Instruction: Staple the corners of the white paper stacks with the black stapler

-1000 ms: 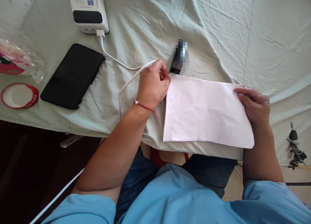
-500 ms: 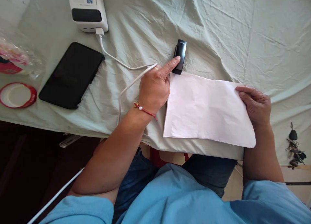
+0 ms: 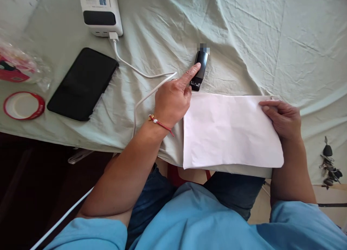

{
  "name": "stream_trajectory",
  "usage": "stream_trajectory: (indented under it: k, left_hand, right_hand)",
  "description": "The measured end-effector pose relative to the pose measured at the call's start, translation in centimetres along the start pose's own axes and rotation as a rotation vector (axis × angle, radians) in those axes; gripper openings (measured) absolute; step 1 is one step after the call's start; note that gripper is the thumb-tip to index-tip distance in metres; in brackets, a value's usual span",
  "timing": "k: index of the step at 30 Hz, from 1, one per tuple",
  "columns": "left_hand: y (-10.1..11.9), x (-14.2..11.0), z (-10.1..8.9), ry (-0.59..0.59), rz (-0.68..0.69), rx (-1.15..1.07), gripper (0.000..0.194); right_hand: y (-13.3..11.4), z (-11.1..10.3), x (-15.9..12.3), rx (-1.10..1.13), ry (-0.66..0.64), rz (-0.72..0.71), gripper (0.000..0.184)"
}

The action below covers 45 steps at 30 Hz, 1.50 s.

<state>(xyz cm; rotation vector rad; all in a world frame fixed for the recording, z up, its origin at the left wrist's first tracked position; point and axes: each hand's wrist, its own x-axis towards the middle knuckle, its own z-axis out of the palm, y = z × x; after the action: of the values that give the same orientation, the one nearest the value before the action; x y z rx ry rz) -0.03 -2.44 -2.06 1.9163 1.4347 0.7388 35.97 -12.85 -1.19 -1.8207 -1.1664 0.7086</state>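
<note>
White paper lies right of centre in the frame, its upper-right corner pinched in the right grip. Left grip, the nearer to the stapler, sets an index finger on it; I cannot tell whether its curled fingers hold anything. At upper centre, the stapler points steeply down-left, just beside the paper's upper-left corner. Since half a second ago, the paper has slid lower, baring the stapler's metal.

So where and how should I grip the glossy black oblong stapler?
I'd pinch the stapler across its narrow width, from the right: its long body points forward, the left hand touches its top from the left, and white rectangular paper lies at its near end.
</note>
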Motion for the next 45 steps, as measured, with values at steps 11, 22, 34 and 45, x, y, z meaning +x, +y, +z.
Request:
stream_trajectory:
  k: [11, 22, 34, 45]
  left_hand:
    - [-0.1, -0.4, -0.7, 0.001, -0.079, 0.043, 0.027]
    - [0.2, -1.1, -0.9, -0.049, -0.058, 0.075, 0.017]
    - [-0.1, -1.0, -1.5, -0.079, -0.056, 0.048, 0.013]
    - [-0.6, 0.2, -2.7, -0.267, -0.054, -0.178, 0.011]
  right_hand:
    - [0.6, -0.2, -0.1, -0.116, -0.019, -0.097, 0.014]
    - [0.7, -0.1, 0.0, -0.100, -0.014, -0.081, 0.014]
    - [0.5, 0.0, 0.0, -0.134, -0.026, -0.063, 0.016]
    - [0.6, 0.1, 0.1, -0.111, -0.036, -0.080, 0.013]
